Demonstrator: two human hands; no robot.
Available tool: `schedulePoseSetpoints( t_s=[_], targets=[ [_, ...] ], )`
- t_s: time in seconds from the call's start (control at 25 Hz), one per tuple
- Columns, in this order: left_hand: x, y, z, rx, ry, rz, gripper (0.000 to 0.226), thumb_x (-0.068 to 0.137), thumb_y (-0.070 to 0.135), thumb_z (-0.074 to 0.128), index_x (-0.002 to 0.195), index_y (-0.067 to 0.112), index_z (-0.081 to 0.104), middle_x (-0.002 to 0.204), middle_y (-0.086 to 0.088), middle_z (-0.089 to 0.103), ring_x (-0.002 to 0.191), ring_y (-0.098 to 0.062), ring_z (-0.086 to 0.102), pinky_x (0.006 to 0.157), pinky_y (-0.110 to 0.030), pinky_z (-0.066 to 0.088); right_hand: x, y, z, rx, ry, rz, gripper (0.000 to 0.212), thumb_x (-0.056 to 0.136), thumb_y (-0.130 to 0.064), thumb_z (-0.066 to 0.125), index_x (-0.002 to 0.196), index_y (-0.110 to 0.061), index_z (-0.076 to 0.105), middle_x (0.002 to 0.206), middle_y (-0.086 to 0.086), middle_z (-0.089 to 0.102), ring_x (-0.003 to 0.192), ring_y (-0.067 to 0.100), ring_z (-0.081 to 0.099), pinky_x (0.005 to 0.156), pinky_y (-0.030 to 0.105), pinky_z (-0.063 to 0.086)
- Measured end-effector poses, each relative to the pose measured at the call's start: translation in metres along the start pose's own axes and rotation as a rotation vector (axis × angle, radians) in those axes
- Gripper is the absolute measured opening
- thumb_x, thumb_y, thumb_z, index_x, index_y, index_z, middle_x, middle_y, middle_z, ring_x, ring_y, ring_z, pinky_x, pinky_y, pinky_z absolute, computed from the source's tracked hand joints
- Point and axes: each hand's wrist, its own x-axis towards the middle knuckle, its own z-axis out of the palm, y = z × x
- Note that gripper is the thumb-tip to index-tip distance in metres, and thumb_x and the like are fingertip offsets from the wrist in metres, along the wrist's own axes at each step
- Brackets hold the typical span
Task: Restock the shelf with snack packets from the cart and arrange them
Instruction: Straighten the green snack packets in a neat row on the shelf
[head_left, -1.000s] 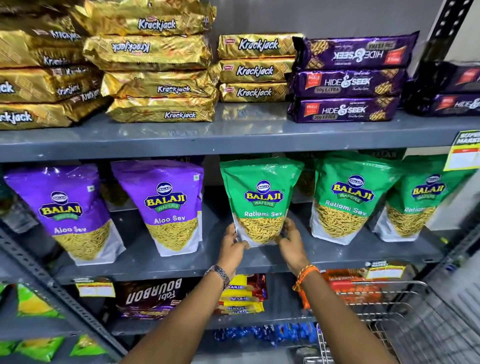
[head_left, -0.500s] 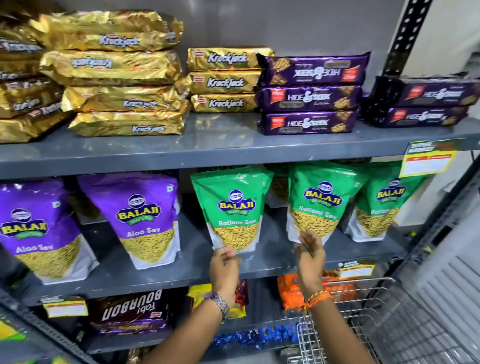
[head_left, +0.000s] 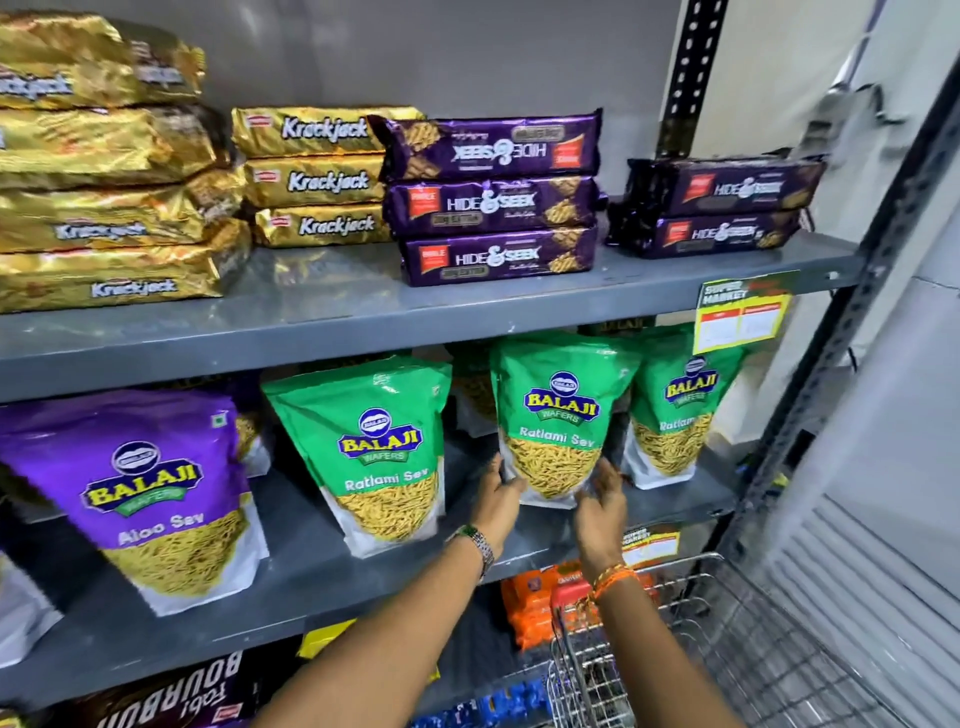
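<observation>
On the middle grey shelf (head_left: 332, 571) stand green Balaji Ratlami Sev pouches. My left hand (head_left: 497, 501) and my right hand (head_left: 602, 499) clasp the bottom corners of the middle green pouch (head_left: 561, 415), which stands upright. Another green pouch (head_left: 379, 452) stands to its left, apart from my hands, and a third green pouch (head_left: 675, 410) stands to its right near the upright post. A purple Aloo Sev pouch (head_left: 150, 488) stands further left. The wire cart (head_left: 727, 649) is at the lower right, below my right wrist.
The top shelf (head_left: 363, 317) carries stacks of gold Krackjack packets (head_left: 317, 176) and purple Hide & Seek packets (head_left: 493, 200). A yellow price tag (head_left: 743, 312) hangs on its edge. Orange packets (head_left: 535, 608) and a Bourbon pack (head_left: 171, 696) lie on the lower shelf. A slotted post (head_left: 831, 374) bounds the right side.
Both hands left the first green pouch and moved right. They now hold the bottom of the neighbouring green pouch. The view has shifted to the right and closer.
</observation>
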Motion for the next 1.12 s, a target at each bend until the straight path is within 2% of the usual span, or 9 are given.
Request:
schedulePoseSetpoints(
  t_s=[0.12, 0.2, 0.28, 0.52, 0.76, 0.92, 1.12],
  targets=[
    [0.033, -0.037, 0.006, -0.022, -0.030, 0.059, 0.076, 0.070, 0.028, 0.056, 0.145, 0.027, 0.044, 0.147, 0.004, 0.053, 0.136, -0.019, 0.049, 0.115, -0.047, 0.038, 0.010, 0.004, -0.002, -0.017, -0.034, -0.030, 0.056, 0.091, 0.017, 0.039, 0.141, -0.006, 0.046, 0.135, 0.005, 0.055, 0.134, 0.027, 0.049, 0.110, 0.033, 0.037],
    [0.017, -0.026, 0.006, -0.032, -0.017, 0.081, 0.077, 0.070, 0.020, 0.053, 0.146, 0.026, 0.042, 0.148, 0.003, 0.051, 0.135, -0.018, 0.049, 0.116, -0.047, 0.038, 0.018, 0.008, -0.004, -0.037, -0.066, -0.067, 0.059, 0.088, 0.020, 0.038, 0.135, -0.012, 0.053, 0.129, 0.003, 0.060, 0.130, 0.027, 0.053, 0.113, 0.042, 0.041],
    [-0.001, -0.018, 0.005, -0.069, -0.013, 0.084, 0.080, 0.070, 0.014, 0.052, 0.148, 0.023, 0.039, 0.149, 0.002, 0.049, 0.136, -0.018, 0.048, 0.117, -0.046, 0.037, 0.021, 0.009, -0.005, -0.041, -0.119, -0.069, 0.059, 0.087, 0.022, 0.037, 0.134, -0.009, 0.054, 0.129, 0.007, 0.062, 0.129, 0.028, 0.056, 0.113, 0.048, 0.042],
    [-0.028, -0.020, 0.003, -0.111, -0.010, 0.125, 0.076, 0.068, 0.004, 0.051, 0.139, 0.031, 0.041, 0.137, 0.007, 0.053, 0.127, -0.013, 0.052, 0.111, -0.037, 0.043, 0.018, 0.011, -0.007, -0.007, -0.218, -0.030, 0.062, 0.086, 0.025, 0.040, 0.141, -0.002, 0.049, 0.140, 0.015, 0.058, 0.132, 0.027, 0.054, 0.114, 0.047, 0.042],
    [-0.035, -0.021, 0.002, -0.093, -0.052, 0.093, 0.083, 0.076, 0.001, 0.052, 0.152, 0.028, 0.030, 0.147, 0.008, 0.046, 0.134, -0.013, 0.046, 0.113, -0.034, 0.037, 0.014, 0.015, -0.012, -0.023, -0.194, -0.011, 0.065, 0.086, 0.023, 0.040, 0.142, -0.007, 0.049, 0.140, 0.009, 0.060, 0.132, 0.022, 0.055, 0.114, 0.047, 0.042],
    [-0.033, -0.016, 0.000, -0.111, -0.041, 0.074, 0.076, 0.084, -0.010, 0.048, 0.149, 0.025, 0.034, 0.139, 0.008, 0.050, 0.126, -0.011, 0.049, 0.101, -0.025, 0.039, 0.011, 0.008, -0.011, -0.036, -0.192, -0.001, 0.064, 0.087, 0.022, 0.041, 0.143, -0.008, 0.048, 0.141, 0.009, 0.059, 0.133, 0.021, 0.054, 0.113, 0.044, 0.042],
    [-0.033, -0.018, -0.003, -0.142, -0.035, 0.078, 0.068, 0.084, -0.013, 0.045, 0.139, 0.026, 0.044, 0.133, 0.007, 0.059, 0.116, -0.001, 0.057, 0.101, -0.027, 0.044, 0.010, 0.005, -0.010, -0.045, -0.192, 0.011, 0.065, 0.087, 0.023, 0.040, 0.144, -0.007, 0.047, 0.141, 0.010, 0.058, 0.132, 0.022, 0.054, 0.114, 0.043, 0.042]
  ],
)
